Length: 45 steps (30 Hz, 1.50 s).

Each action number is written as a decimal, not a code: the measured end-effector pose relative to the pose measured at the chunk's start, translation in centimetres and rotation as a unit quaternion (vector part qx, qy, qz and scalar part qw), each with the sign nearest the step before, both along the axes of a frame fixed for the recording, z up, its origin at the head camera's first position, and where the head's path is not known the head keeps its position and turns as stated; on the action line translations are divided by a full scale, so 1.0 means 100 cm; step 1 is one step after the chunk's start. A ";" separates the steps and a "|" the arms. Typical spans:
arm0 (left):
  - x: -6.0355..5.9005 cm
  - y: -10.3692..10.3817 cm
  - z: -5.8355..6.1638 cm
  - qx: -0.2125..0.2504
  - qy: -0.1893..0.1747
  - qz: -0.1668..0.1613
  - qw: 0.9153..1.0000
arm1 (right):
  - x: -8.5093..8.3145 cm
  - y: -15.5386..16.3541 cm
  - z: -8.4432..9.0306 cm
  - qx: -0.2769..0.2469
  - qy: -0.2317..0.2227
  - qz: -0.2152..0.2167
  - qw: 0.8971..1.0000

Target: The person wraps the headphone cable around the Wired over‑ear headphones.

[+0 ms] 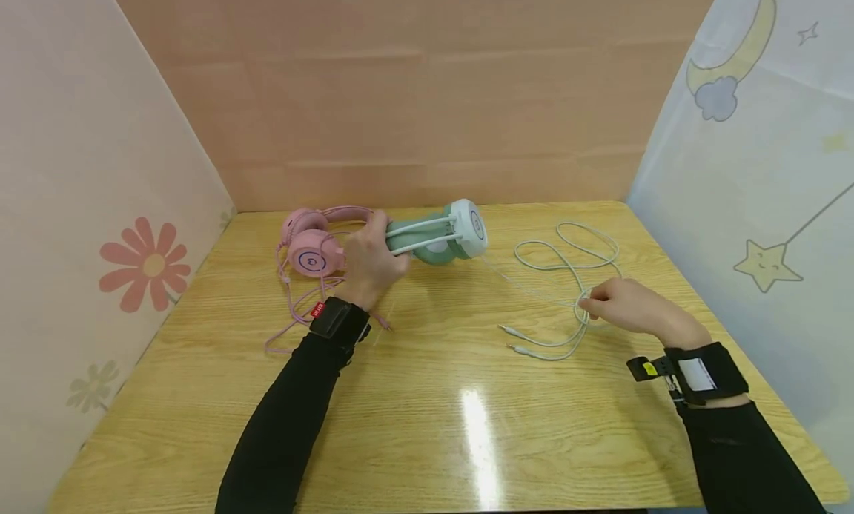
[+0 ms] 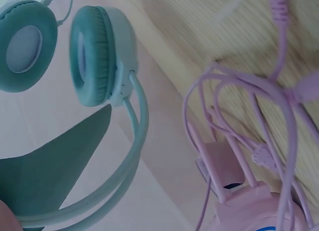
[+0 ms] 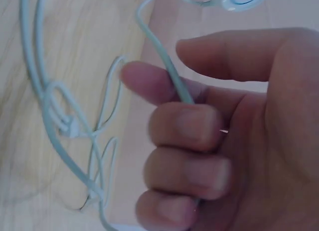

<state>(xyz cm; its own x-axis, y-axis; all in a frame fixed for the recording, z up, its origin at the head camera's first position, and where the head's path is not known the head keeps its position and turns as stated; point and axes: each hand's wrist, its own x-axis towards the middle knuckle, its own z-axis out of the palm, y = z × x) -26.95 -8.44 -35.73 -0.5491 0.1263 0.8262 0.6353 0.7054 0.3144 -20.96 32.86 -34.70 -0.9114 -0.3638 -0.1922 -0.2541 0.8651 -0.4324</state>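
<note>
Headphones in green (image 1: 437, 251) extend right of the pink headset (image 1: 312, 253), long axis crosswise, earcups (image 1: 470, 228) pointing away, left hand (image 1: 370, 265) clamped round their band (image 2: 55, 171), right hand (image 1: 627, 306) curled round a cable (image 3: 171, 70).

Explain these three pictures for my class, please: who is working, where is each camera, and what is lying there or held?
No machine works here, only a person's two bare hands. The wide picture comes from a head-worn camera; the two close ones come from cameras on the left and right wrists. On the light wooden table lie pink padded headphones with a looped pink cable. The left-hand grip holds green-and-white padded headphones raised, by the headband. The right-hand grip curls round their thin pale-green cable; its two slim plugs lie on the table.
</note>
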 end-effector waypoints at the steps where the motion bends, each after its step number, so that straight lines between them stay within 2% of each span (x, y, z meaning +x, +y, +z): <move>1: -0.001 -0.001 0.000 -0.005 0.002 0.003 1.000 | 0.002 -0.003 0.002 -0.008 0.006 0.004 1.000; 7: -0.002 -0.002 -0.005 -0.012 -0.007 0.026 1.000 | 0.017 -0.033 0.017 -0.062 0.049 0.047 0.996; 16: -0.002 0.007 -0.002 0.011 -0.035 0.054 0.998 | 0.035 -0.076 0.021 -0.085 0.090 0.171 0.977; 21: -0.001 0.011 -0.001 0.012 -0.041 0.050 0.998 | 0.043 -0.100 0.022 -0.085 0.107 0.215 0.967; 25: 0.001 0.014 -0.002 0.018 -0.062 0.035 0.997 | 0.048 -0.117 0.032 -0.072 0.143 0.234 0.959; 28: 0.003 0.016 -0.002 0.018 -0.076 0.025 0.997 | 0.052 -0.130 0.044 -0.060 0.180 0.251 0.949; 32: 0.006 0.020 -0.001 0.020 -0.083 0.017 0.996 | 0.052 -0.144 0.057 -0.050 0.238 0.281 0.928; 36: 0.010 0.025 0.000 0.016 -0.076 0.005 0.997 | 0.050 -0.153 0.065 -0.040 0.293 0.293 0.909; 41: 0.014 0.029 0.001 0.005 -0.067 -0.011 0.998 | 0.046 -0.158 0.073 -0.046 0.325 0.299 0.896; 45: 0.016 0.030 0.000 0.006 -0.064 -0.036 0.997 | 0.040 -0.158 0.080 -0.057 0.354 0.301 0.884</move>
<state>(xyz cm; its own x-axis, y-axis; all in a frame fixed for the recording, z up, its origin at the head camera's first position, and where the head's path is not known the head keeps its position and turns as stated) -25.38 -5.48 -35.69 -0.6401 0.1588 0.7517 0.6379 0.6553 0.4047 -16.99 17.09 -26.66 -0.4231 -0.8038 0.4182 -0.8954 0.4416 -0.0570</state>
